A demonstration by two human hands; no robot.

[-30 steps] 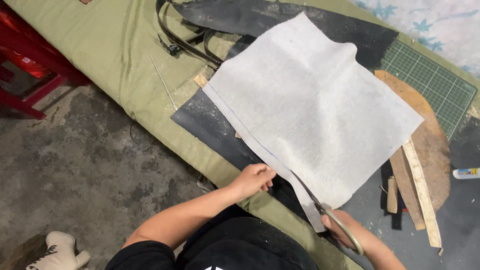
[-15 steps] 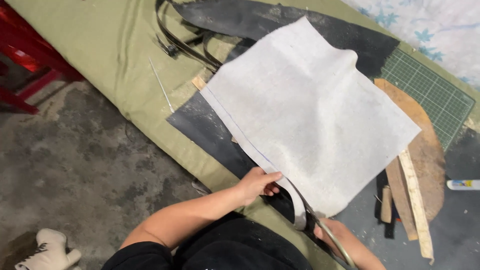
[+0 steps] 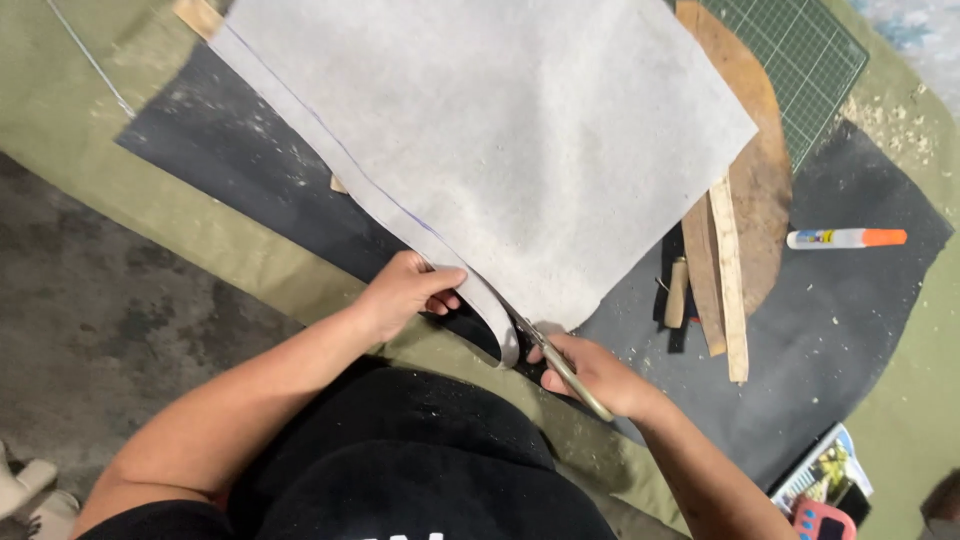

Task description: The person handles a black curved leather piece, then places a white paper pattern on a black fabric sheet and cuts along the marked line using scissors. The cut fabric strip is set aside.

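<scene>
Right hand (image 3: 600, 372) clenched on metal scissors (image 3: 560, 362) at near edge of large grey paper sheet (image 3: 500, 130) on black mat, left hand (image 3: 405, 295) pinching curled cut strip (image 3: 490, 310); cut barely started, most of pencilled line uncut.

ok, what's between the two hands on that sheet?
Head view: the narrow cut strip curling off the grey sheet hangs between the left hand and the right hand, which holds the scissors.
</scene>
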